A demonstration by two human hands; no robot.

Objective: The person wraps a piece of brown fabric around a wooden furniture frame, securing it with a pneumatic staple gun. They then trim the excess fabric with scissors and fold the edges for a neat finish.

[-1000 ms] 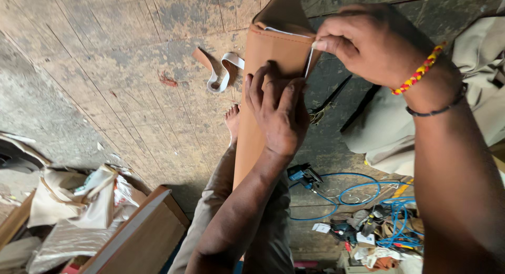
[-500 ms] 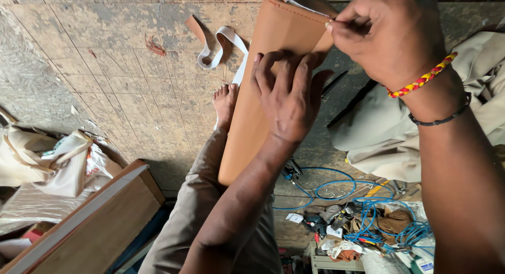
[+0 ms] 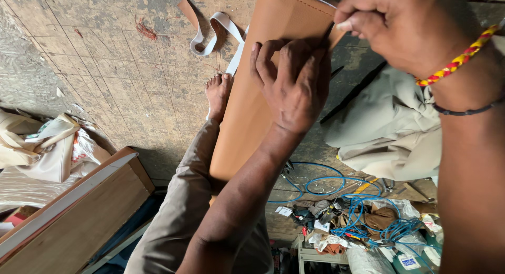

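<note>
Both hands have come closer and larger in view than half a second ago, and the tan leather panel (image 3: pixel 247 111) now runs off the top edge, while the wooden board at 8 o'clock has slid lower. The left hand (image 3: pixel 294 84) lies flat on the panel with fingers spread, pressing it down, seemingly to keep it from shifting. At 1 o'clock from it, the right hand (image 3: pixel 400 32) is pinched shut around a thin dark tool (image 3: pixel 329 31), whose tip meets the panel's right edge just beside the left fingertips; what kind of tool it is cannot be told. The panel rests along the person's outstretched leg (image 3: pixel 194 190), bare foot (image 3: pixel 218 95) at 10 o'clock. Beyond, a curled white strap (image 3: pixel 210 34) lies on the worn floor (image 3: pixel 105 69), a pale cloth (image 3: pixel 389 127) at 3 o'clock, blue cable (image 3: pixel 326 184) at 5 o'clock.
</note>
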